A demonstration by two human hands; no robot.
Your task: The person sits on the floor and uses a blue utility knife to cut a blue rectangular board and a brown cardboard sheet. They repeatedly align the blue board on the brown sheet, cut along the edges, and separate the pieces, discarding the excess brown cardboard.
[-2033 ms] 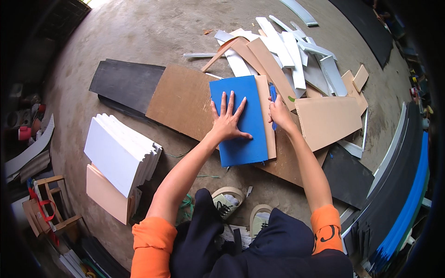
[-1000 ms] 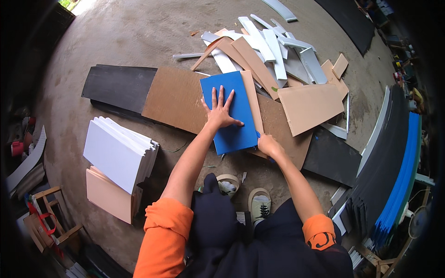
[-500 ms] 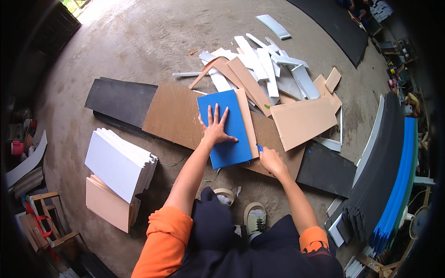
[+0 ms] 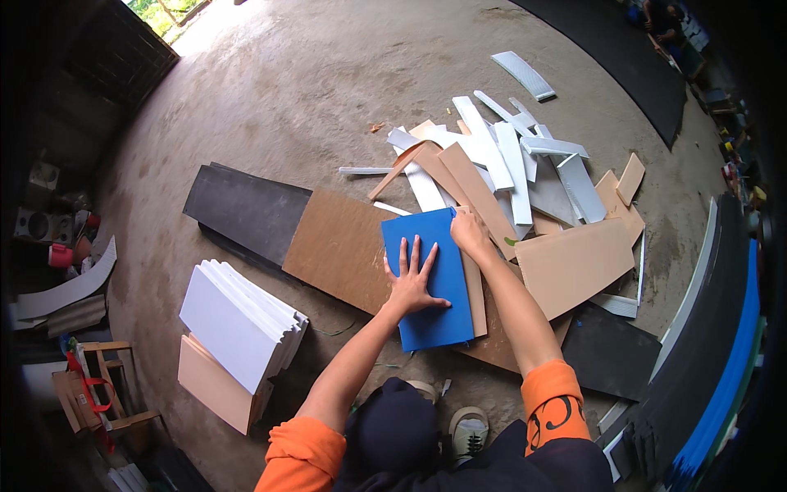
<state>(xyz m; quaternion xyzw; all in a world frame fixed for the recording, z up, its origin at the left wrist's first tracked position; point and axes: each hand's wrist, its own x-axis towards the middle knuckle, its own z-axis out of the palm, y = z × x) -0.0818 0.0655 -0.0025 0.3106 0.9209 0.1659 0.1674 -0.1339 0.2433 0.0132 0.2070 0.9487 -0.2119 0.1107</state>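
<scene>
My left hand (image 4: 414, 285) presses flat on a blue foam sheet (image 4: 434, 328), its fingers spread. Under that sheet lies a peach foam sheet (image 4: 476, 307), showing as a strip along the right edge. At the blue sheet's far right corner, my right hand (image 4: 470, 232) is closed on a small blue cutter (image 4: 454, 212), mostly hidden by the fingers. Both sheets rest on a brown board (image 4: 336, 242).
Black sheets (image 4: 246, 205) extend from beneath the board. White and peach offcuts (image 4: 492, 160) are heaped beyond it, beside a larger peach piece (image 4: 578, 264). White sheets (image 4: 234, 316) are stacked at left; black sheets (image 4: 684, 328) and blue sheets (image 4: 734, 353) stand at right.
My right hand has moved away from me along the blue sheet's right edge, from its near end to its far corner. My left hand stays spread on the sheet. The view has shifted.
</scene>
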